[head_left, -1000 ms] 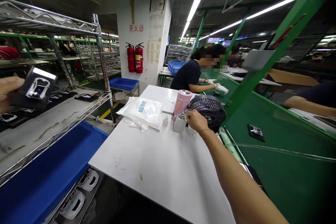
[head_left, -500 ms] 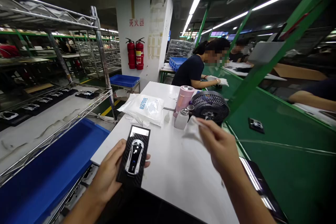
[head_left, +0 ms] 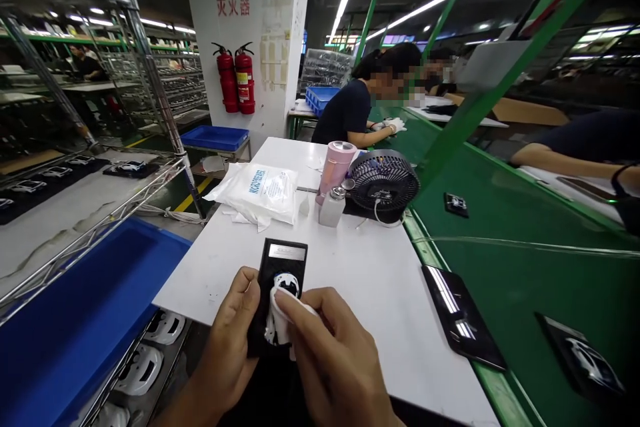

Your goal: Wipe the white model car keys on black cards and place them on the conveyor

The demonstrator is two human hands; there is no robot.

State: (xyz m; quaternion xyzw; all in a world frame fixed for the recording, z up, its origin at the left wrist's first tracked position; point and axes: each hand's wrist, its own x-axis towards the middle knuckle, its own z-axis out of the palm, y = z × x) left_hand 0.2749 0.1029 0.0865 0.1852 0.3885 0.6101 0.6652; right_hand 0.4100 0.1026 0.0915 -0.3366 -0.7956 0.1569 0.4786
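While the left hand grips a black plaque, the right pinches cloth on its car.

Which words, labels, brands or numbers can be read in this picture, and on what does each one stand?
"灭火器", in red characters on the white pillar.
Blue print on the white plastic bag: too blurred to read.
Silver plate on the black display base: no text can be read on it.
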